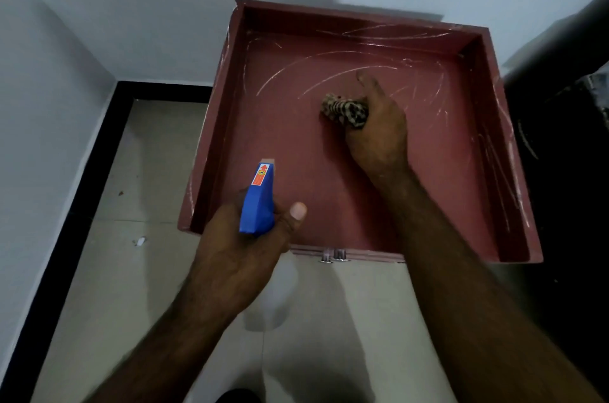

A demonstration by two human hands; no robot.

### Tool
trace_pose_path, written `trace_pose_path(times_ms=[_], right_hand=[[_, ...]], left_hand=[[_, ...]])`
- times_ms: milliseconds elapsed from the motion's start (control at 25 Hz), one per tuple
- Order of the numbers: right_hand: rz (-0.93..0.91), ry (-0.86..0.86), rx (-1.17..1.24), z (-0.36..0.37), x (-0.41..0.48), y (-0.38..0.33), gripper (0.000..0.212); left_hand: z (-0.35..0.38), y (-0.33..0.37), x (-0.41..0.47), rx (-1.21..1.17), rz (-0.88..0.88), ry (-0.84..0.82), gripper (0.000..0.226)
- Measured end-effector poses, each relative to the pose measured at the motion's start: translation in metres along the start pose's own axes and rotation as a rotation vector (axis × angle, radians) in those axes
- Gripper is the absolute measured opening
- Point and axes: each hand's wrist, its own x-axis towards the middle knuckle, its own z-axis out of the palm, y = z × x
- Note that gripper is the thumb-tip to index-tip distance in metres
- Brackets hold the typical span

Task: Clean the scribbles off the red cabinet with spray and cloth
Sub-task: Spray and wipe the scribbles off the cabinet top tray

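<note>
Pressing a bunched cloth [346, 112] onto the scribbled red cabinet [296, 139], right hand [379, 129]; left hand [240, 244] grips spray bottle [258, 201] near

The left hand [244, 244] hides the spray bottle [258, 198] body (only its blue head shows).

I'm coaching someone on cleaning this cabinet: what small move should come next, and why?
Probably slide the cloth in the right hand up and right, toward the white scribbles still arcing across the red cabinet top; the area near the spray bottle looks clean.
</note>
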Motion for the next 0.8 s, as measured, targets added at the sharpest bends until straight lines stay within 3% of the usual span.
trace_pose_path(times_ms=[280, 560, 800], right_hand=[[-0.016, 0.009, -0.005, -0.018, -0.037, 0.014, 0.083], [0.012, 0.049, -0.023, -0.014, 0.008, 0.025, 0.080], [0.084, 0.061, -0.012, -0.035, -0.048, 0.036, 0.088]], left_hand=[[0.002, -0.001, -0.003, 0.036, -0.004, -0.037, 0.057], [0.013, -0.001, -0.002, 0.034, 0.034, -0.038, 0.055], [0.015, 0.014, 0.003, 0.035, 0.036, -0.069, 0.053]])
